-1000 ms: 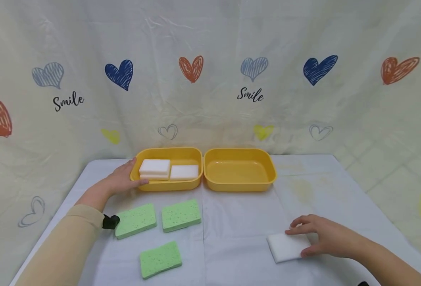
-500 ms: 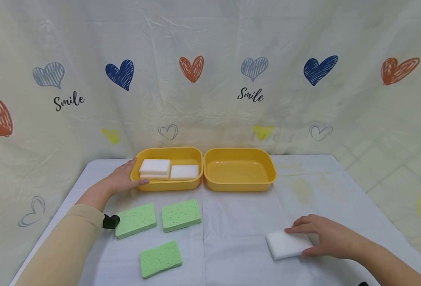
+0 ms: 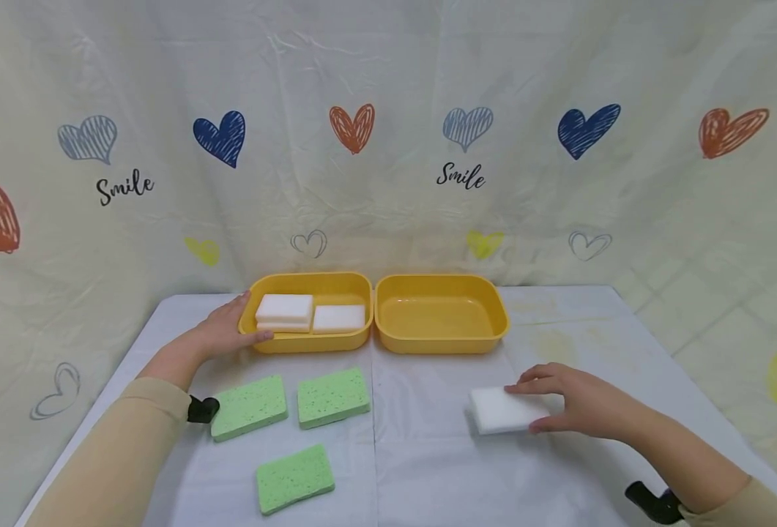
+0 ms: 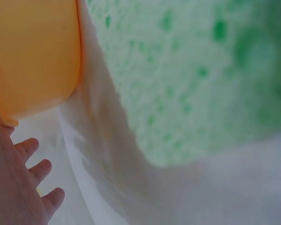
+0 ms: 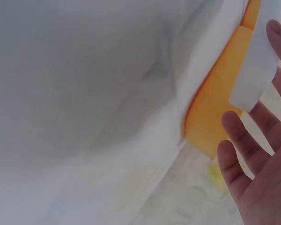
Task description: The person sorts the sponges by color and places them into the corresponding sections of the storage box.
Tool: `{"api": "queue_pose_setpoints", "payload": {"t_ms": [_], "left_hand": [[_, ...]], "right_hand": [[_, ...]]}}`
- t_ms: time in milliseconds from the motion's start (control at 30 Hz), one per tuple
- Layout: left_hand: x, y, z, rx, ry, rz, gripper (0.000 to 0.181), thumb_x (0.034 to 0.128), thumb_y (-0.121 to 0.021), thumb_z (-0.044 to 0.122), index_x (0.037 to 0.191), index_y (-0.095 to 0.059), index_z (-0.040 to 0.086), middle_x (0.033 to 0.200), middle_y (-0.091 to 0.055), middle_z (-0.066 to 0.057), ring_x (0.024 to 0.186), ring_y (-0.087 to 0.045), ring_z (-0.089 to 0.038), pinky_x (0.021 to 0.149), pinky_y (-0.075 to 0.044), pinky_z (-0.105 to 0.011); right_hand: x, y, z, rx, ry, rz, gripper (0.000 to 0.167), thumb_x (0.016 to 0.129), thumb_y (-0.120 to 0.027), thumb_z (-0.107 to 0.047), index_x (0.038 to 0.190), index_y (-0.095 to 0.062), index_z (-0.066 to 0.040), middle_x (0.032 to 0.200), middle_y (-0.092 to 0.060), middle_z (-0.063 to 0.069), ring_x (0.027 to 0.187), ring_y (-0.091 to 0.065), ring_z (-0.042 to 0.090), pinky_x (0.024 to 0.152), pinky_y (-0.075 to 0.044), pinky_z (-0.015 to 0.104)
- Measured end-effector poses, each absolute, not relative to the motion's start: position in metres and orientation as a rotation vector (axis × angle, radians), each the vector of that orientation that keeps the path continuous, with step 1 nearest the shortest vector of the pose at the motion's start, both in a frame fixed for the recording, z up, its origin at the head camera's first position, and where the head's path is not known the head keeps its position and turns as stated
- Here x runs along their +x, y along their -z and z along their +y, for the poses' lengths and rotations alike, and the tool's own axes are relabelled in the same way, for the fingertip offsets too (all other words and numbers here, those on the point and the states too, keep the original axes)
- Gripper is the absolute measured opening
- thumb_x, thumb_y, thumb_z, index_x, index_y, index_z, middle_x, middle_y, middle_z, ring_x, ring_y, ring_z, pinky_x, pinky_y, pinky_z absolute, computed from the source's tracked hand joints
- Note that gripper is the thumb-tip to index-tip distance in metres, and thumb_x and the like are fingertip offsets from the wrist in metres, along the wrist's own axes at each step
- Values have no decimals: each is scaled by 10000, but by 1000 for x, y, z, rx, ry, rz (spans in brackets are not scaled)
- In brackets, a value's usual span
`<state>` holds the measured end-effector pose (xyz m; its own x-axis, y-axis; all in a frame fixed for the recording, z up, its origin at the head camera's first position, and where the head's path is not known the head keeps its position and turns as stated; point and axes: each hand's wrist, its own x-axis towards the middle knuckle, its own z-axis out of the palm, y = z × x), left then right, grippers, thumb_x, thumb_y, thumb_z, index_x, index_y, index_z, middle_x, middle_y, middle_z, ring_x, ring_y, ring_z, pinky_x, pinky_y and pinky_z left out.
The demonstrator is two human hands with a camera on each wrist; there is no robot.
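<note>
In the head view my right hand (image 3: 586,402) pinches a white sponge (image 3: 500,411) between thumb and fingers, holding it slightly above the table. The right wrist view also has this sponge (image 5: 260,65) at the edge of the hand (image 5: 267,173), other fingers spread. My left hand (image 3: 210,340) grips the left end of the left yellow container (image 3: 335,342), thumb at its front rim. White sponges (image 3: 339,318) lie inside, some stacked at the left. In the left wrist view the hand (image 4: 16,178) touches the container (image 4: 37,56), several fingertips standing free.
Against the left container stands a second yellow container (image 3: 441,344) with a bare inside. Three green sponges lie on the table (image 3: 428,468): one beside the left wrist (image 3: 250,408), one right of it (image 3: 333,397), one nearer the front (image 3: 295,479). A printed curtain (image 3: 388,205) hangs behind.
My right hand has lifted the white sponge off the table and moved it left and toward the containers. The left hand has stayed at the left container.
</note>
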<state>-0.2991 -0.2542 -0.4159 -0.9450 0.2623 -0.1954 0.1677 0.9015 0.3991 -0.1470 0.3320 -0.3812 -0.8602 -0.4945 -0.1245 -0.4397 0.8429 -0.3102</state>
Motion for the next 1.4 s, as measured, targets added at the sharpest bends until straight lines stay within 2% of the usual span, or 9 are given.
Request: {"api": "queue_pose_setpoints", "payload": {"t_ms": [267, 433, 733, 833, 967, 1167, 1400], "left_hand": [[-298, 414, -254, 331, -573, 2820, 1179, 867, -582, 697, 1558, 15, -48, 1603, -73, -310, 1439, -102, -531, 1133, -133, -685], [-297, 414, -253, 330, -573, 2816, 1181, 865, -578, 703, 1559, 16, -45, 1606, -71, -302, 1441, -103, -525, 1135, -133, -683], [-296, 412, -253, 322, -583, 2815, 1163, 874, -584, 682, 1560, 12, -44, 1609, -71, -297, 1447, -98, -517, 1140, -130, -676], [-295, 412, -252, 308, -593, 2810, 1166, 872, -587, 682, 1562, 18, -38, 1609, -67, -298, 1448, -95, -516, 1139, -129, -678], [-295, 412, -252, 297, -601, 2810, 1173, 868, -591, 685, 1563, 25, -31, 1608, -64, -300, 1448, -93, -514, 1137, -128, -681], [-296, 415, -254, 309, -611, 2813, 1173, 869, -595, 678, 1561, 23, -38, 1607, -65, -304, 1447, -95, -517, 1137, -130, -680], [-298, 417, -254, 328, -607, 2826, 1173, 866, -596, 683, 1562, 11, -39, 1612, -78, -291, 1452, -109, -503, 1148, -138, -662]], "right_hand": [[-185, 371, 299, -754, 455, 2855, 564, 777, -814, -468, 1306, -661, -343, 1281, -613, -15, 1190, -551, 281, 988, -477, 529], [-213, 361, 275, -818, 479, 2893, 582, 779, -817, -458, 1314, -669, -280, 1277, -621, 32, 1168, -563, 296, 976, -480, 527], [-265, 340, 217, -746, 491, 2863, 612, 811, -787, -487, 1373, -611, -321, 1361, -583, 52, 1241, -528, 301, 1046, -432, 523], [-276, 333, 202, -790, 507, 2847, 612, 809, -795, -474, 1370, -618, -301, 1327, -602, 43, 1201, -548, 297, 1015, -459, 490], [-287, 328, 187, -806, 522, 2839, 605, 799, -797, -497, 1354, -628, -326, 1298, -608, 2, 1132, -567, 261, 967, -483, 445], [-305, 334, 161, -822, 455, 2836, 592, 821, -774, -505, 1368, -608, -352, 1309, -598, -29, 1111, -568, 231, 969, -472, 415], [-326, 347, 119, -824, 351, 2833, 571, 856, -749, -483, 1385, -595, -335, 1366, -573, 12, 1250, -511, 243, 1091, -392, 421]]}}
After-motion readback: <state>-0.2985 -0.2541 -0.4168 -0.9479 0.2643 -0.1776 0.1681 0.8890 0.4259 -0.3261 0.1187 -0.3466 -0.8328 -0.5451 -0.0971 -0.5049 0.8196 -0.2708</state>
